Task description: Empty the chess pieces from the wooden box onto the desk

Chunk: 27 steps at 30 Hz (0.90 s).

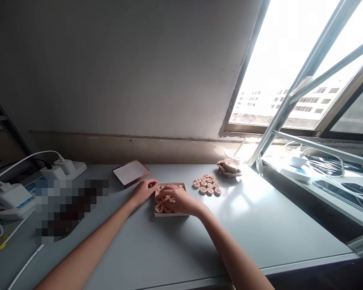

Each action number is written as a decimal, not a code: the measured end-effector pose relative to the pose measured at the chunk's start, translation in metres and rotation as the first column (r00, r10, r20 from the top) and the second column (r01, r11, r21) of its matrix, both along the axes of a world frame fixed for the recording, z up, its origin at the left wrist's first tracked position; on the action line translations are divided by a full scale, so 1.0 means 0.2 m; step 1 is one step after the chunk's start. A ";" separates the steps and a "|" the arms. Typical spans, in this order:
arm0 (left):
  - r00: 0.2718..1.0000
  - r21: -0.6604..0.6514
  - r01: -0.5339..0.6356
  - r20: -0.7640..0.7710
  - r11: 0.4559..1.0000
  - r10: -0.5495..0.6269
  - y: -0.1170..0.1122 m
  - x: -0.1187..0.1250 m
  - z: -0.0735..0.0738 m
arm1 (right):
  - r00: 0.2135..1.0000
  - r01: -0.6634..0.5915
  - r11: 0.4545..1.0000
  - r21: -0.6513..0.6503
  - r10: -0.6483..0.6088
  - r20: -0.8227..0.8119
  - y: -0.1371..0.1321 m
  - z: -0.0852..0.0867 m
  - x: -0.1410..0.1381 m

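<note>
An open shallow box (172,215) holds round wooden Chinese chess pieces (159,208) with characters on their faces. At its back left corner, my left hand (144,191) grips the edge with thumb and fingers. My right hand (180,200) reaches over the box from the right, its fingers bent down and closed on a piece among the others; the hand covers part of the contents. To the right of the box, a group of several more Chinese chess pieces (209,185) lies flat in rough rows on the grey table (157,249).
The box lid (132,173) lies inside up, behind my left hand. A brown carved dish (229,169) stands by the wall, beside a cup. Power strips (75,169) with white chargers and cables are at left, near a pixelated object (75,209). A metal frame (268,141) rises at right.
</note>
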<state>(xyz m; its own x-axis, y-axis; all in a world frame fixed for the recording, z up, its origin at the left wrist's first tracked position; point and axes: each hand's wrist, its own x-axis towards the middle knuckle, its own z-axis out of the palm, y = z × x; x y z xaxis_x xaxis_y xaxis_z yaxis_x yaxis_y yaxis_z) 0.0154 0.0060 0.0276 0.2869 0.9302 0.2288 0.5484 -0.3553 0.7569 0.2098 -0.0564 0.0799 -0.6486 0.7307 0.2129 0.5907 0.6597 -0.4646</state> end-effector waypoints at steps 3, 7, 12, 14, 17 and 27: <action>1.000 0.003 0.009 0.001 1.000 -0.009 0.00 0.00 0.00 | 0.996 -0.028 0.999 -0.045 0.024 -0.083 -0.02 -0.02 -0.07; 1.000 0.013 0.007 0.005 1.000 -0.007 0.01 0.00 -0.01 | 0.989 0.043 0.998 -0.039 -0.048 -0.140 -0.02 -0.03 -0.06; 1.000 0.012 0.017 0.007 1.000 -0.017 0.00 0.00 0.00 | 0.961 0.123 0.992 -0.022 -0.125 -0.248 0.03 0.01 0.03; 1.000 0.007 0.002 -0.010 1.000 -0.002 -0.01 0.00 0.01 | 0.944 0.175 0.984 -0.031 -0.177 -0.278 0.06 0.03 0.12; 1.000 0.007 -0.007 -0.016 1.000 0.007 -0.02 0.00 0.01 | 0.949 0.258 0.962 -0.091 -0.270 -0.162 0.10 0.04 0.26; 0.999 0.011 -0.006 -0.037 1.000 0.006 0.00 -0.01 0.00 | 0.925 0.378 0.925 -0.037 -0.375 0.069 0.09 0.05 0.41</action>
<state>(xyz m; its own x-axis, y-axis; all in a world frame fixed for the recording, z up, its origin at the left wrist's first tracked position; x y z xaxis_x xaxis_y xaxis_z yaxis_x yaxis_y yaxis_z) 0.0140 0.0052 0.0272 0.2899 0.9294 0.2285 0.5780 -0.3603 0.7322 0.2923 -0.0387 0.0892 -0.3343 0.9319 0.1407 0.8186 0.3611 -0.4467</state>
